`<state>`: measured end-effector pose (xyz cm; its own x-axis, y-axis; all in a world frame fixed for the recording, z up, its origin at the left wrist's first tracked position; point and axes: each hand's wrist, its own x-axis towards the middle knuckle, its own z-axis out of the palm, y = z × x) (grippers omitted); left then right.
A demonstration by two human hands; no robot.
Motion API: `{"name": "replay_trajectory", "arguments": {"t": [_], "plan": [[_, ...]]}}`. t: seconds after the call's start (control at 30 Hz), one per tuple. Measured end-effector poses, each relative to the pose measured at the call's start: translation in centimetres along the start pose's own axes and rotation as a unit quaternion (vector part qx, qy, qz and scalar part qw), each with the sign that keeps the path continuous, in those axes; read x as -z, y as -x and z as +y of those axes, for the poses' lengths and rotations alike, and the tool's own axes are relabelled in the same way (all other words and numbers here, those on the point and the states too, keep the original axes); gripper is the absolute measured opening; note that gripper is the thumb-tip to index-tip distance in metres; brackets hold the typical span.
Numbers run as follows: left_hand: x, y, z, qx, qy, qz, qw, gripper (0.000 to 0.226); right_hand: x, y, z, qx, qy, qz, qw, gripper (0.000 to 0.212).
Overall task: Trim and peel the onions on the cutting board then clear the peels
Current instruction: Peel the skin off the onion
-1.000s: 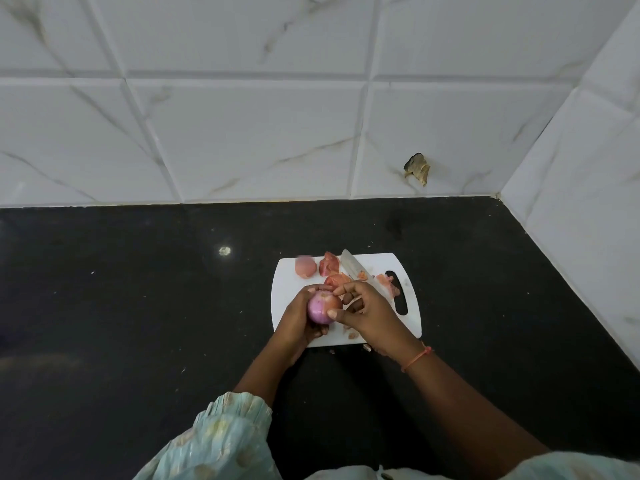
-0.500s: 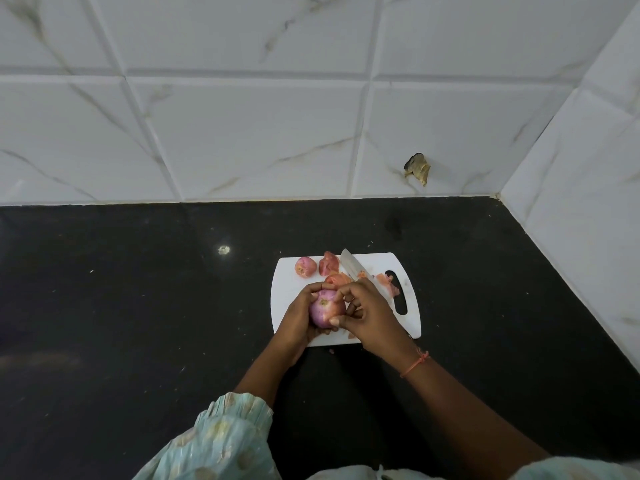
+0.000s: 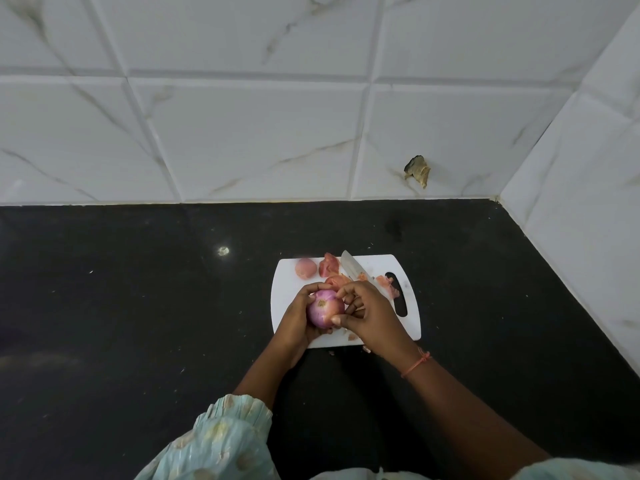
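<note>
A purple onion (image 3: 325, 308) is held over the near part of the white cutting board (image 3: 287, 278). My left hand (image 3: 297, 320) cups it from the left and below. My right hand (image 3: 369, 311) pinches it from the right with thumb and fingertips. Another onion (image 3: 305, 268) lies at the board's far left. Pink peels (image 3: 328, 265) lie beside it, and more peels (image 3: 387, 283) sit near the handle slot. A knife (image 3: 351, 269) lies on the board, blade pointing away, its handle hidden under my right hand.
The board sits on a black countertop (image 3: 138, 306) that runs to white tiled walls (image 3: 242, 133) at the back and right. A few peel scraps (image 3: 365, 348) lie at the board's near edge. A chipped spot (image 3: 417, 170) marks the back wall.
The onion has turned a little in my hands, so its cut end faces up. My right fingers have shifted along its right side. The rest has not moved.
</note>
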<state>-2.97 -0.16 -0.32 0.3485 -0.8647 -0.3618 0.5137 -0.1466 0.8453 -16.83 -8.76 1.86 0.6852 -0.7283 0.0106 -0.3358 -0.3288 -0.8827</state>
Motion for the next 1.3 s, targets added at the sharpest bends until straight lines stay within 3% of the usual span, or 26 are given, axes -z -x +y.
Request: {"name": "replay_trajectory", "arguments": {"t": [0.4,0.6,0.77,0.87,1.1,1.3], "plan": [[0.2,-0.2,-0.4,-0.02,0.001,-0.005,1.0,0.032,-0.5,0.2,0.1,0.022,0.016,0.013,1.0,0.035],[0.2,-0.1,-0.4,-0.031,-0.029,-0.002,0.999,0.031,-0.3,0.4,-0.1,0.021,0.052,-0.007,0.998,0.018],[0.0,0.1,-0.9,-0.053,-0.05,0.003,0.997,0.032,0.5,0.3,-0.1,0.007,0.044,-0.037,0.998,0.027],[0.0,0.0,-0.9,-0.048,-0.02,0.002,0.999,0.031,0.6,0.4,-0.4,0.011,0.044,-0.021,0.999,0.021],[0.0,0.1,-0.9,-0.044,0.014,0.004,0.999,0.028,-0.5,0.5,-0.7,0.06,0.148,0.025,0.987,0.022],[0.0,-0.1,-1.1,-0.038,0.008,0.009,0.999,0.027,-0.4,0.0,-0.9,0.047,0.201,0.034,0.978,0.013]]}}
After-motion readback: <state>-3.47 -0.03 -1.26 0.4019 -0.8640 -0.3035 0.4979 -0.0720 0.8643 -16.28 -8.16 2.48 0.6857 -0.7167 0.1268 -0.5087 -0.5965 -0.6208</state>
